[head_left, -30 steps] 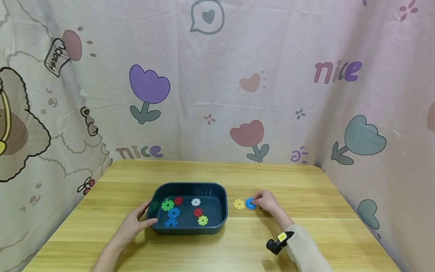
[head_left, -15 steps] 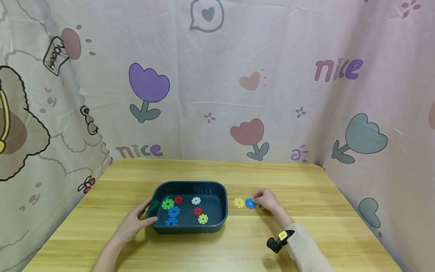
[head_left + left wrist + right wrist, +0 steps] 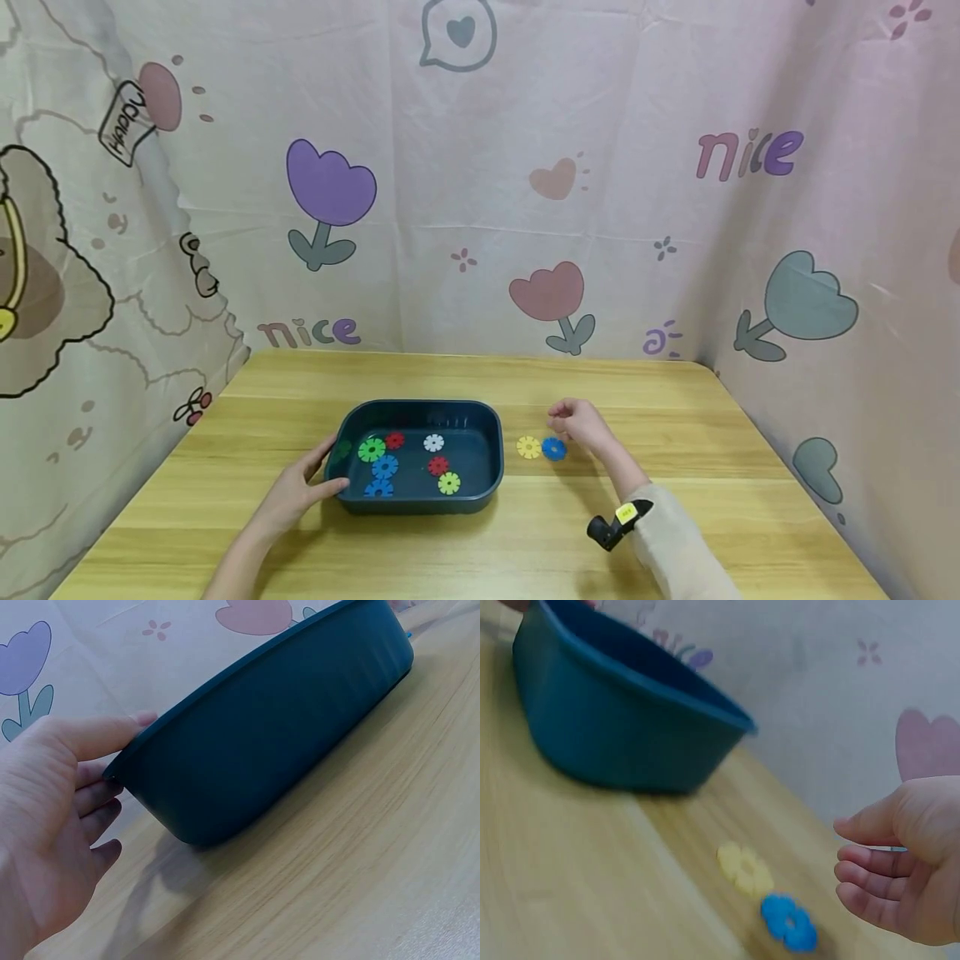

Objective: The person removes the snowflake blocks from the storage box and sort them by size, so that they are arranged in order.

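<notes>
At its left end, my left hand (image 3: pixel 288 493) grips the dark teal plastic basin (image 3: pixel 420 505); in the left wrist view the thumb lies on the rim and the other fingers sit outside, under it. Inside the basin lie several notched snowflake discs, among them a green disc (image 3: pixel 371 450), a white disc (image 3: pixel 433 442) and a yellow-green disc (image 3: pixel 448 483). To the right of the basin, a yellow disc (image 3: pixel 528 447) and a blue disc (image 3: pixel 554 448) lie flat side by side on the table. Just above the blue disc hovers my right hand (image 3: pixel 585 427), fingers loosely bent and holding nothing.
The light wooden table (image 3: pixel 450 558) carries the basin and both loose discs. Behind it and at both sides hangs a printed curtain (image 3: pixel 465 167). A black wrist camera (image 3: pixel 617 527) is strapped to the right sleeve.
My right hand has let go of the blue disc and lifted slightly up and away from it. The disc stays next to the yellow one. My left hand and the basin have not moved.
</notes>
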Demonstrator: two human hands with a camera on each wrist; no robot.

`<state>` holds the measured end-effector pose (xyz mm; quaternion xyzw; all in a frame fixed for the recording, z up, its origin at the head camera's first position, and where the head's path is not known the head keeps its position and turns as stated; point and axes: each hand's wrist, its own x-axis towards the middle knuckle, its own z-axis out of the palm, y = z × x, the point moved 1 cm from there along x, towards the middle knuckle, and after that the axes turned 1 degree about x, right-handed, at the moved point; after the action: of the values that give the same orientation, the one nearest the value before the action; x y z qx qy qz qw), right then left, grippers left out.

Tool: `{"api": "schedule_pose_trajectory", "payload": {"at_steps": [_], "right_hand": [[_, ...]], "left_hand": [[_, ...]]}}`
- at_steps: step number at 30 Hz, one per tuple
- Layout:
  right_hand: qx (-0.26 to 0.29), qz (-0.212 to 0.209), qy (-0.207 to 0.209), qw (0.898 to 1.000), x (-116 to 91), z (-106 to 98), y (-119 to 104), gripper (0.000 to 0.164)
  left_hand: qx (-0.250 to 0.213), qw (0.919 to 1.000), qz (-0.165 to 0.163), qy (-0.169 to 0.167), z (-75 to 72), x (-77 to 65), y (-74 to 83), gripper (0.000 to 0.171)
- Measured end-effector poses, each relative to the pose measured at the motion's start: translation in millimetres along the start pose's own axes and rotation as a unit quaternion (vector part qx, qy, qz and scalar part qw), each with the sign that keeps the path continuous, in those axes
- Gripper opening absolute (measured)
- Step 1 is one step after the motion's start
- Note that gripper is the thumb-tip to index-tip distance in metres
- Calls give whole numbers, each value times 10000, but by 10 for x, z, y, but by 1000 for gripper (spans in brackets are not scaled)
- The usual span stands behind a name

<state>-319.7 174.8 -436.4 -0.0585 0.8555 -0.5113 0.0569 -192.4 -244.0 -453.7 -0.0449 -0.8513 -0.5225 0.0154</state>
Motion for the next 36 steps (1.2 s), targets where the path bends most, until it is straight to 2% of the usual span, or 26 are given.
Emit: {"api": "schedule_pose_trajectory", "payload": {"at_steps": [10,17,29,36], "right_hand": [[470,-279,-342,9979,64,180,-467,21],[449,-611,-601,9953,99,395,-740,18],[235,-1136,-1518,9816,68,1037,-1110,28],[184,-1223,-1912,9737,45,1422,-1168,24]], "left_hand": [[-18,10000,-30,-1,2,-2,18,73],[-93,9999,-63,-13,7,4,12,73],[-168,9998,-142,-29,8,-2,7,74],[-215,9996,-153,-47,5,-8,11,74]]}}
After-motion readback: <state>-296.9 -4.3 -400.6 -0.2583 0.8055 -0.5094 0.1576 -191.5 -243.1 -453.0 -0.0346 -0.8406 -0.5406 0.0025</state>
